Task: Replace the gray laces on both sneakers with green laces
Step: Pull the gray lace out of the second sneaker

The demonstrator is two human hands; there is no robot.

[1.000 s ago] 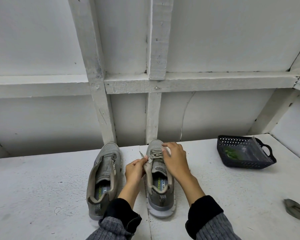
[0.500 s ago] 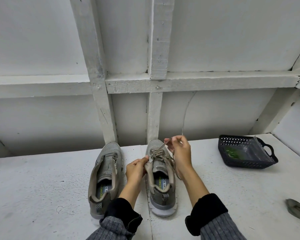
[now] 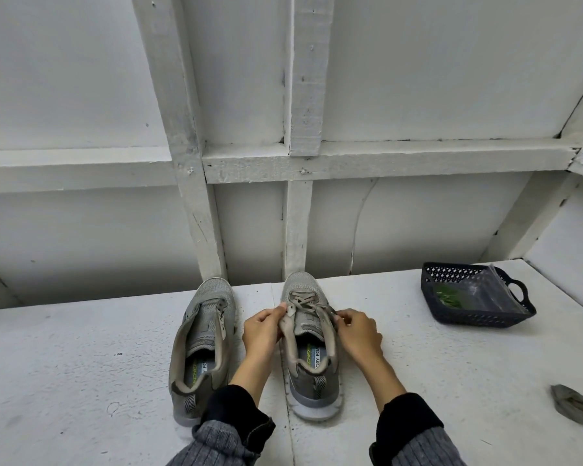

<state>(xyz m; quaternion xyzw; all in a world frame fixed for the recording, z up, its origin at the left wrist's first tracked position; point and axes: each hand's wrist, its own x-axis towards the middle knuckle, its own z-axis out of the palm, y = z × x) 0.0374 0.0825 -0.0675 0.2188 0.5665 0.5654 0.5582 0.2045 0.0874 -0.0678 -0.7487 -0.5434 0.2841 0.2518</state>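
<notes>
Two gray sneakers stand side by side on the white table, toes toward the wall. The left sneaker (image 3: 201,344) has no lace in its eyelets. The right sneaker (image 3: 308,341) still carries a gray lace (image 3: 305,302) crossed over its front eyelets. My left hand (image 3: 262,331) pinches the left edge of the right sneaker's upper at the eyelets. My right hand (image 3: 359,332) pinches the gray lace at the sneaker's right eyelets. Green laces (image 3: 446,294) lie in a clear bag inside a dark basket.
The dark plastic basket (image 3: 468,317) with a handle sits at the right rear of the table. A crumpled gray bundle (image 3: 574,403) lies near the right edge. A white framed wall rises just behind the sneakers.
My right hand, which had pulled a lace end up above the toe, has come back down to the right eyelets. My left hand keeps its hold on the left side.
</notes>
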